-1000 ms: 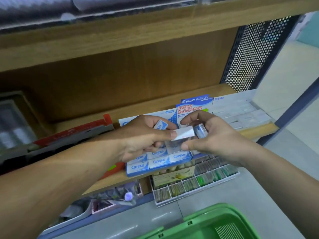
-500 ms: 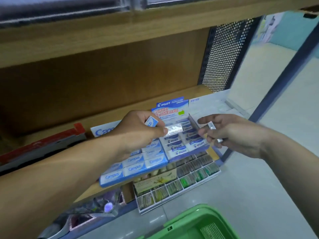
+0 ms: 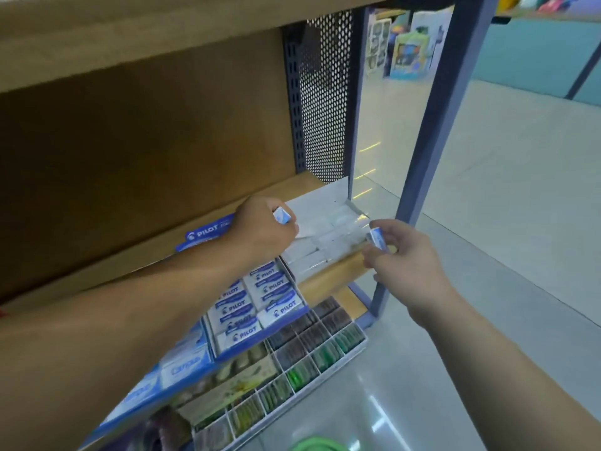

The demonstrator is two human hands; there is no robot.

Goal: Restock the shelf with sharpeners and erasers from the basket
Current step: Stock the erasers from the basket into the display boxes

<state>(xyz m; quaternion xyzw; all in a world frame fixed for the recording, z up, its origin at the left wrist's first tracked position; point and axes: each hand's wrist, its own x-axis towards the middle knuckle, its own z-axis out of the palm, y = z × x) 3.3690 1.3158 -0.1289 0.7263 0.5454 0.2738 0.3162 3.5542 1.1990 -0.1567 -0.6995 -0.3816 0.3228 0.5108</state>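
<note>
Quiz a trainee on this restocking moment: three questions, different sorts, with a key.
1. True or false: the left hand holds an eraser.
2. What does the right hand pinch? A. another eraser B. a pencil C. scissors
3. Fill in: the blue display box carries the brand ___.
Key: 1 true; 2 A; 3 Pilot.
</note>
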